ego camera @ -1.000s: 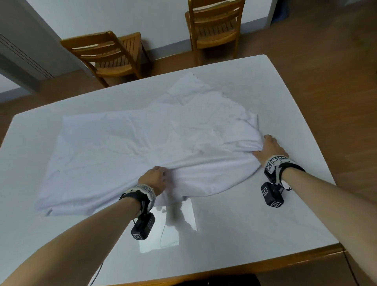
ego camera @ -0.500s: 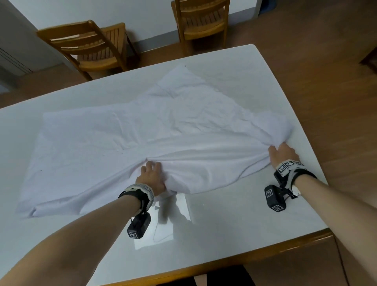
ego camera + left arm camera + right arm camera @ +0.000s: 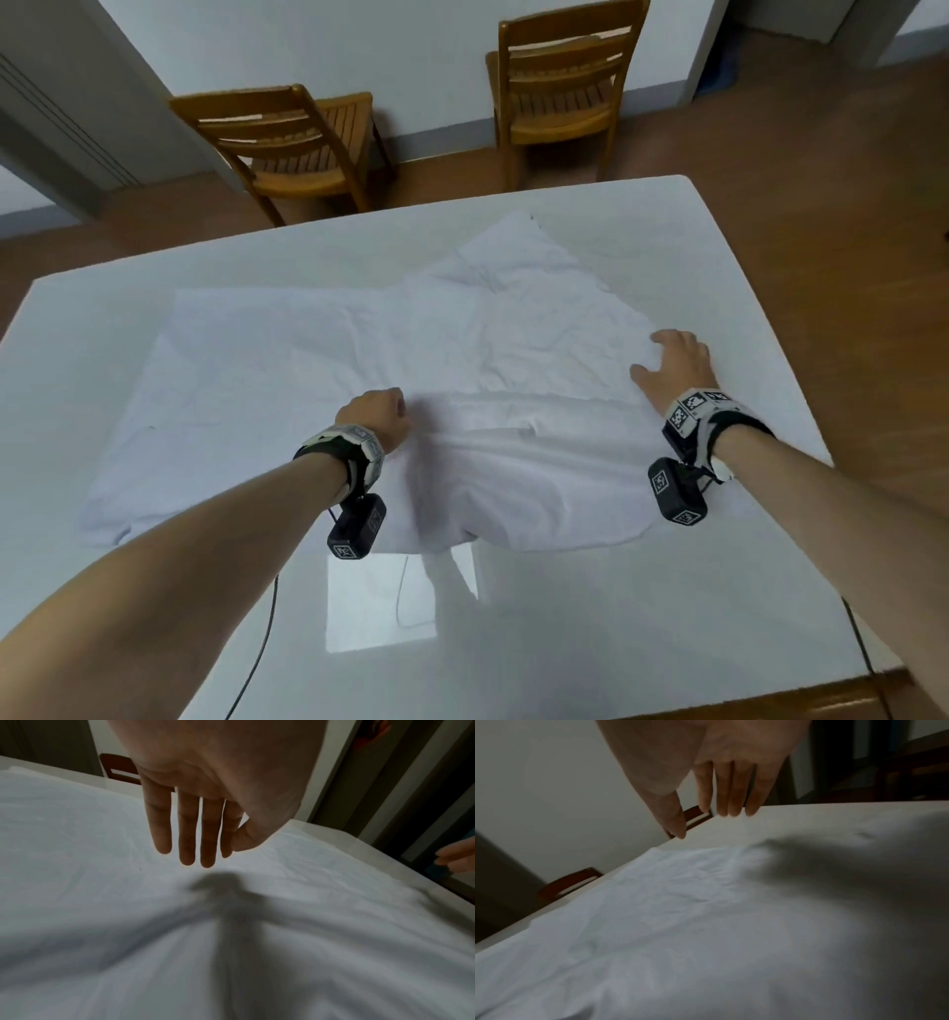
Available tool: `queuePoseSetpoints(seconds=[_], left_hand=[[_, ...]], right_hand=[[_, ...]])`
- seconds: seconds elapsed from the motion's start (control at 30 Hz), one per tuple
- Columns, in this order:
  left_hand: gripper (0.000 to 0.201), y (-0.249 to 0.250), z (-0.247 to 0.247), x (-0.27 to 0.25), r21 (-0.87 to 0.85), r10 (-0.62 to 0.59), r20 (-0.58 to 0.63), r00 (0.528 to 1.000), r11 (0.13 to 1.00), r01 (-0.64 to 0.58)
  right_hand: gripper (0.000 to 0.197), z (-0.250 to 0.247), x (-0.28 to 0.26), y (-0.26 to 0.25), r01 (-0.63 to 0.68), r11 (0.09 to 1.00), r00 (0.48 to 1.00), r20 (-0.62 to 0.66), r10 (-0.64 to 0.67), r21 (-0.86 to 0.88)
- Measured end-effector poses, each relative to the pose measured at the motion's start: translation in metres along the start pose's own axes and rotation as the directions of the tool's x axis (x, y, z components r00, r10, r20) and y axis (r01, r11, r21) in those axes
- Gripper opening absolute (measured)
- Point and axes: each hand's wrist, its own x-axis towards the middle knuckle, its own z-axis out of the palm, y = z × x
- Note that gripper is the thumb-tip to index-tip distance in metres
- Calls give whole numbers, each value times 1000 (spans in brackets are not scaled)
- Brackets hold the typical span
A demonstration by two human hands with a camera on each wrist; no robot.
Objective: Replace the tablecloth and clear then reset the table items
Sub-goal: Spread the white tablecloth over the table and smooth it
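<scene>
A crumpled white tablecloth [image 3: 359,380] lies partly folded on the white table [image 3: 590,632], its near edge doubled over. My left hand [image 3: 377,411] hovers over the cloth's middle; in the left wrist view its fingers [image 3: 187,841] hang straight above the cloth [image 3: 102,882], holding nothing. My right hand [image 3: 672,365] is spread over the cloth's right side; in the right wrist view its fingers [image 3: 731,797] are straight above the cloth [image 3: 680,923], gripping nothing.
Two wooden chairs [image 3: 287,149] [image 3: 560,87] stand past the table's far edge against the wall. The table's wooden front edge [image 3: 770,704] runs at the bottom right. Wood floor [image 3: 847,231] lies to the right.
Both hands have let go of the cloth's near fold and lifted with straight fingers. The fold has dropped onto the table, and the right hand moved forward over the cloth.
</scene>
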Motion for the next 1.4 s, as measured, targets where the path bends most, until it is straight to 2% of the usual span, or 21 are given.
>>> queuePoseSetpoints(seconds=[0.07,0.17,0.33,0.43,0.47,0.53,0.6,0.67,0.77,0.87,0.93,1.0,1.1,1.23,1.3,1.4], left_hand=[[19,-18,-17,25,-34,-22,-17,1000,999,21],[27,-45,-37,67,-42,-37,-14,999,998,36],[50,-85,-38,136,-12,-6,23,1000,1000,6],[48,-105,-23,163,-34,-10,64,998,999,12],[54,-111,-18,168,-45,-34,87,996,998,38],[70,-123,-8,177,-66,-60,104,993,996,67],[76,-132,-6,179,-97,-71,111,991,992,82],[78,-141,-9,183,-134,-91,126,988,985,108],[77,-156,-16,185,-150,-177,126,976,969,195],[73,-172,-20,180,-123,-263,118,958,953,277],[69,-183,-17,173,-47,-312,106,944,947,318],[72,-192,-11,167,1,-311,57,949,950,311],[71,-211,0,162,-21,-337,81,938,940,340],[76,-229,4,143,-111,-490,172,855,852,511],[81,-230,7,128,-131,-496,184,848,843,522],[88,-231,18,102,-143,-495,215,842,837,528]], right_hand=[[48,18,20,-43,85,996,990,116,-81,-31],[50,53,44,-101,190,977,963,213,-167,-96],[54,110,82,-171,303,930,927,291,-238,-207],[62,131,105,-189,305,899,930,300,-211,-314],[58,135,113,-192,319,881,927,306,-214,-349],[38,136,126,-192,352,851,912,346,-219,-389],[20,130,134,-185,335,861,910,370,-189,-383],[17,121,143,-171,260,896,946,283,-161,-361],[17,101,156,-141,71,943,988,155,-21,-324],[19,83,167,-112,-79,953,988,101,113,-293],[22,77,171,-99,-163,955,980,69,185,-248],[22,75,172,-92,-194,957,978,36,207,-216],[19,77,167,-96,-161,970,986,2,164,-183],[46,82,151,-113,-83,970,994,47,96,-229],[54,88,138,-125,-9,962,998,52,24,-272],[58,108,109,-150,182,939,982,101,-159,-293]])
